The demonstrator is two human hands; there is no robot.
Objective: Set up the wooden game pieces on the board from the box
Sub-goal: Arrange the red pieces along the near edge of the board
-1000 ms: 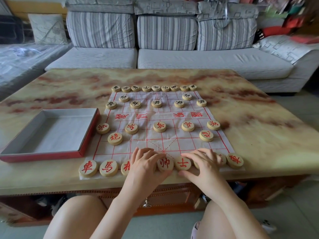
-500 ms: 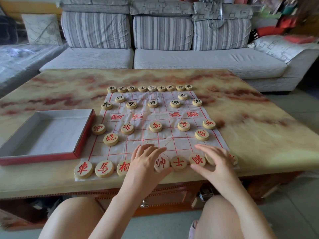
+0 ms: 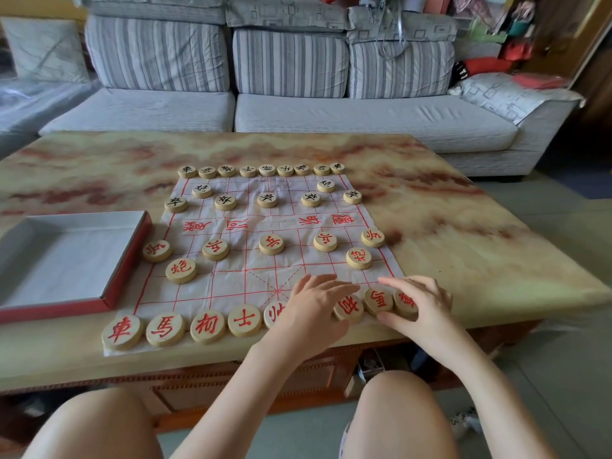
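A white cloth board [image 3: 251,279] with a red grid lies on the table. Black-lettered wooden pieces [image 3: 267,199] fill its far rows, and red-lettered pieces [image 3: 271,244] stand on the near half. More red pieces [image 3: 208,326] line the near edge. My left hand [image 3: 311,313] lies flat with straight fingers over the near row just right of centre, hiding a piece. My right hand [image 3: 422,308] arches over the two rightmost pieces [image 3: 378,301], fingers behind them and thumb at their near side. The red box [image 3: 127,260] with a white inside sits left of the board, holding nothing.
The marbled table's front edge [image 3: 496,313] runs just below the near row of pieces. My bare knees [image 3: 397,419] are under it. A grey striped sofa [image 3: 331,114] stands behind the table, with tiled floor [image 3: 563,220] to the right.
My left hand slid right along the near row, uncovering a piece left of centre. My right hand moved to the right end and curled round the last two pieces.
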